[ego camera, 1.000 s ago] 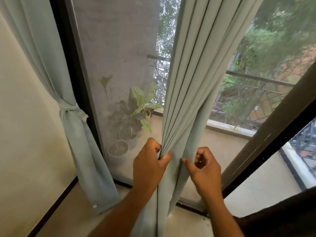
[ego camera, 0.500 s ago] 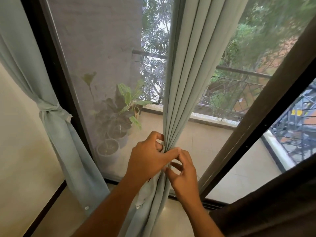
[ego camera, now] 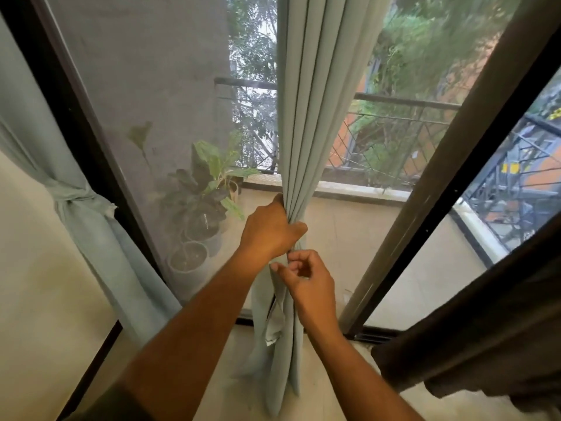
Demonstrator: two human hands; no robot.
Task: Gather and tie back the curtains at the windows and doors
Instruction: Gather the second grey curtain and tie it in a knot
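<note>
Curtain (ego camera: 303,117), pale blue-green, hangs at the middle of the glass door, its pleats bunched into a narrow column. Right hand (ego camera: 306,281) is nearest, just below the left; thumb and forefinger pinch a fold at the bunch's front edge, other fingers curled. Left hand (ego camera: 270,232) is wrapped round the gathered pleats, thumb across the front, squeezing them together. Below the hands the cloth falls loose to the floor (ego camera: 212,387), a short strip of fabric (ego camera: 274,323) dangling in it.

At the left wall a second curtain (ego camera: 91,226) is already knotted at its waist. Dark brown cloth (ego camera: 485,344) hangs at the right edge. Beyond the glass: potted plants (ego camera: 203,192) in the balcony's left corner, then a metal railing (ego camera: 394,101) and trees.
</note>
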